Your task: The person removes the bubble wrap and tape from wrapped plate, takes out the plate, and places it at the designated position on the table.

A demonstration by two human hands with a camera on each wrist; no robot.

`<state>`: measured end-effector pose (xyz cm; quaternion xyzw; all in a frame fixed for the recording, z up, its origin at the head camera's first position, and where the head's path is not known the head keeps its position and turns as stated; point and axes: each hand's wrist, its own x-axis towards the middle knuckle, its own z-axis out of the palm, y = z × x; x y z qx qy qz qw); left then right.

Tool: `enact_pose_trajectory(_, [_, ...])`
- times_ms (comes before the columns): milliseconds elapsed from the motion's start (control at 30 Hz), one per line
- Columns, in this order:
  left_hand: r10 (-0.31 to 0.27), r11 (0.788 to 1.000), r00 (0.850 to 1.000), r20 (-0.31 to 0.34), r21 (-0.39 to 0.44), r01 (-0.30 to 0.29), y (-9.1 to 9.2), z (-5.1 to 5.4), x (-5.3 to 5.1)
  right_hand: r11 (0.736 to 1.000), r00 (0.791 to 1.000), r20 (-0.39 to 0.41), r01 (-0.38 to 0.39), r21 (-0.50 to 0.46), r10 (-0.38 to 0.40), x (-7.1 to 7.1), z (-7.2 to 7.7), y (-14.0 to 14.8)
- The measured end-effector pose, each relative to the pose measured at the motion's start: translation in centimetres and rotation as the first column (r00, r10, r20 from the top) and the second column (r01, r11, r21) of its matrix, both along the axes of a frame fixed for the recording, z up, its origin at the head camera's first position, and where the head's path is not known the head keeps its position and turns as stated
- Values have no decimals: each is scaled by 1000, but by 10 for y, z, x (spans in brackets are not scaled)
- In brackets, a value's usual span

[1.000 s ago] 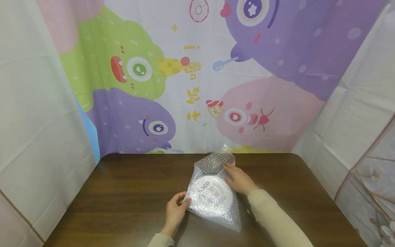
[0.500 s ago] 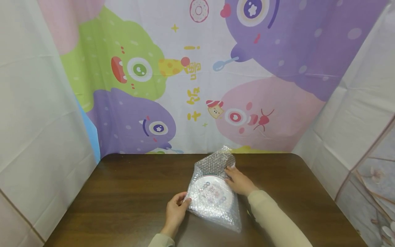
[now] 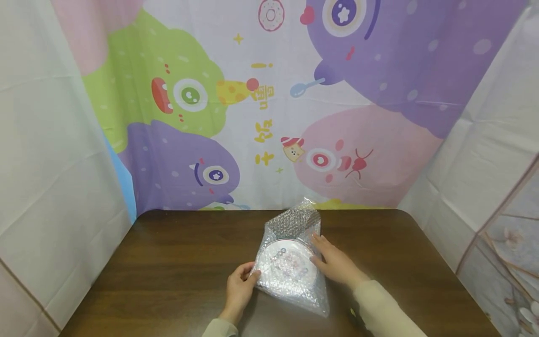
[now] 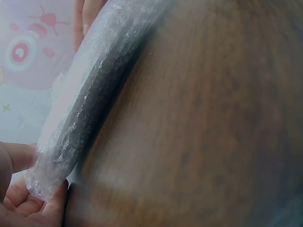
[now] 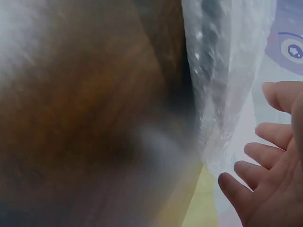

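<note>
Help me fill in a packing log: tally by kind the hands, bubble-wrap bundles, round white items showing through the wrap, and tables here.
Hands: 2, left hand and right hand
Bubble-wrap bundle: 1
Round white item: 1 showing; whether more lie beneath it, I cannot tell
Table: 1
Total: 5

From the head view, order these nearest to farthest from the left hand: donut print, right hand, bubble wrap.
1. Bubble wrap, held at its left edge by the left hand.
2. Right hand, at the wrap's right side.
3. Donut print, high on the backdrop.
</note>
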<state>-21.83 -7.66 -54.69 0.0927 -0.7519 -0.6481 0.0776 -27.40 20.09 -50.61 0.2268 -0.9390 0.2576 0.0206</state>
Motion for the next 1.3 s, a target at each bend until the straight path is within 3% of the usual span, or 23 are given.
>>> enact_pose_trajectory(167, [9,1000,1000,-3,-9,-9,-1,0,-1,999,998,47,-36,2,35,10,-5,0])
enact_pose_trajectory(400, [1,1000,1000,-2,-6,-1,-1,0,-1,995,995,47,-88,-36,90,16,-12,0])
enact_pose_trajectory(833, [9,1000,1000,6,-24,-9,3,1,1,990,996,86,-19,-139,31,19,-30,1])
enact_pose_trajectory(1100, [-27,1000,999,-36,16,27,0,4,3,994,995,82,-42,-106,51,20,-32,0])
enact_pose_trajectory(1300, [-56,998,997,-58,-39,54,-2,7,5,994,993,75,-80,-80,86,21,-31,1])
